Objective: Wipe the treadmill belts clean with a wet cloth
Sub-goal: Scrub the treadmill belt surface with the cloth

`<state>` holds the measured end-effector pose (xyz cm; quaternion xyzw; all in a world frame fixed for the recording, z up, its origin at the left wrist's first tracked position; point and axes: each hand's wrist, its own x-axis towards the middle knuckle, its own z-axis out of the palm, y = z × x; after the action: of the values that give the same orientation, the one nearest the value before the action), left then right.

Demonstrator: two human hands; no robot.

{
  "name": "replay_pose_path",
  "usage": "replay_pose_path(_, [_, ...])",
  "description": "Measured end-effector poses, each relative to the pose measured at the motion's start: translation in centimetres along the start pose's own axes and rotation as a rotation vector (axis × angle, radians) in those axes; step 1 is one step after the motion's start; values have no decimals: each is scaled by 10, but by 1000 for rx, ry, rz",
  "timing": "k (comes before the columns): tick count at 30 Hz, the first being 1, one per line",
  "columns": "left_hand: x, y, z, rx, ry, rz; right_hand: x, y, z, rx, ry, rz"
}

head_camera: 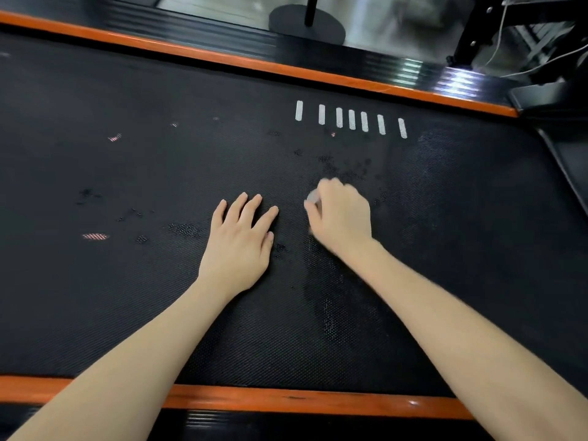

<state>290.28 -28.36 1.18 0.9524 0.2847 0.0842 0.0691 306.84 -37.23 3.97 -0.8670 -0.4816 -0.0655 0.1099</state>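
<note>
Wiping is looking partway done: right hand is bunching cloth in curled fingers, left hand is pressing spread fingers flat, belt beyond fingertips lying mostly dry.

Bare left hand and bare right hand, each on a bare forearm uncovered from wrist to the lower edge of the view. Slim fingers with short nails on the left. Faint fine hair along the right forearm. Right hand slightly blurred.
</note>
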Motion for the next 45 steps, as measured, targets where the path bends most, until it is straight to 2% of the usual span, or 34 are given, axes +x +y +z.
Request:
replay_pose_path(4, [0,0,0,8,-4,0,-97,-4,-22,130,-30,-217])
replay_pose_path(7, [0,0,0,10,-4,4,-62,4,-14,54,20,-271])
replay_pose_path(11, [1,0,2,1,-3,4,42,16,7,-58,19,50])
replay_pose_path(14, [1,-1,2,1,2,4,40,12,8,-22,51,102])
replay_pose_path(17, [1,0,1,-1,9,7,-42,10,-8,98,117,-84])
replay_pose_path(19, [0,0,1,4,13,7,-100,25,-22,116,102,-215])
replay_pose_path(21, [0,1,1,2,11,8,-126,47,-32,104,68,-258])
replay_pose_path(28, [7,-2,-4,-71,37,-6,-53,68,-16,4,132,-7])
replay_pose_path(31, [35,-9,-13,-48,112,17,-9,78,-6,-53,165,140])
replay_pose_path(34, [80,-16,-16,24,118,28,17,81,-1,-40,158,268])
replay_pose_path(41, [140,-20,10,50,20,-72,18,89,9,-61,355,189])
replay_pose_path(43, [139,-22,15,37,18,-80,12,86,9,-8,358,170])
replay_pose_path(45, [139,-22,15,29,23,-75,-1,83,6,58,292,126])
